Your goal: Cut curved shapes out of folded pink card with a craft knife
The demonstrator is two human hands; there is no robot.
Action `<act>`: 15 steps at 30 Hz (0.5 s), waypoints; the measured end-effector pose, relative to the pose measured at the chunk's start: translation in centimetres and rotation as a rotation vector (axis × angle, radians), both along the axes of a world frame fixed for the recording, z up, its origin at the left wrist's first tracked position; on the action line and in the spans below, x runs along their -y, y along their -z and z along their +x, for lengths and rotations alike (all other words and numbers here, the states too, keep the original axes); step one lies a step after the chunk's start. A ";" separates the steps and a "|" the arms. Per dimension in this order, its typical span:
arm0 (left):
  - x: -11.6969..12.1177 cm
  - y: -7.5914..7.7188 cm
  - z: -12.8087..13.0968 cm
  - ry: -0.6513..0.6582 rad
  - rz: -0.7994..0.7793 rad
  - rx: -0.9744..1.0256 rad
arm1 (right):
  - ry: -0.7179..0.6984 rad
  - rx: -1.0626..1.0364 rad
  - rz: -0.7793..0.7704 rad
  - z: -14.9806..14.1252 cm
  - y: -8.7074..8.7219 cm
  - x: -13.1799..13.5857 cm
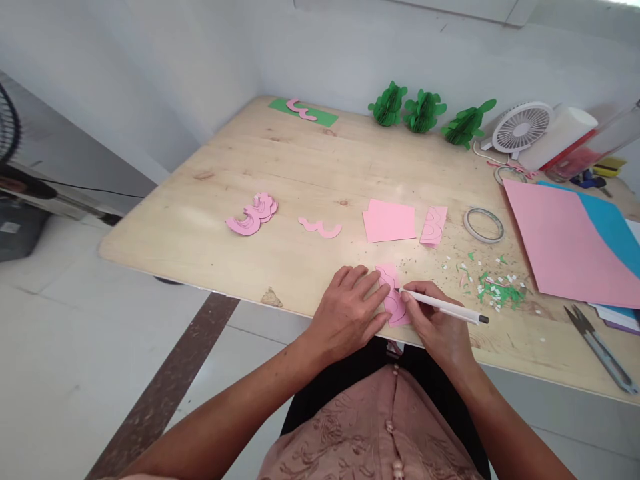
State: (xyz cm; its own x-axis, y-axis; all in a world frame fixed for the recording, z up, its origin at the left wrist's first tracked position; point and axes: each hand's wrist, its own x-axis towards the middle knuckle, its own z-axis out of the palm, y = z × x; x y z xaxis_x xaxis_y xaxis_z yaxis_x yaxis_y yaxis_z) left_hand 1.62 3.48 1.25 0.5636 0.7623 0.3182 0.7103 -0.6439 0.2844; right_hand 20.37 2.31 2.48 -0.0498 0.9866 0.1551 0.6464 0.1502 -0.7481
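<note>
Left hand (347, 307): fingers spread and fairly flat, fingertips pressing the left side of a small pink paper piece (395, 303) at the near table edge. Right hand (443, 327): thumb and fingers closed around a white pen (445, 305), tip on the same piece, dark cap end pointing right. Curved outlines on the piece; the left fingers partly cover it.

Around, on the wooden table (200, 233): just beyond the hands, pink rectangles (393, 221), overlapping, and 1 folded pink card (433, 225) with drawn curves. Left of those, 1 wavy pink cutout (320, 228), then a pile of pink cutouts (253, 213). Far left corner: green strip (323, 118) with 1 pink cutout (301, 110) on it.

Right of the right hand: green and white scraps (500, 291), near the pen's end; tape roll (483, 225) beyond them. Further right, large pink sheet (575, 247) over blue paper (613, 227); grey thread snips (600, 350) at the near right, blades toward the scraps.

Back by the wall: 3 green paper shapes (425, 111), white fan (521, 129), white roll (563, 137) tilted beside it.
</note>
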 end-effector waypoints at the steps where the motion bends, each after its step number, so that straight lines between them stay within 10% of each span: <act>1: 0.0 0.0 0.0 0.000 -0.001 0.000 | -0.001 -0.001 -0.002 0.0 0.0 0.0; 15: 0.0 0.0 0.0 0.000 -0.007 -0.002 | -0.016 -0.030 -0.037 0.2 0.3 0.0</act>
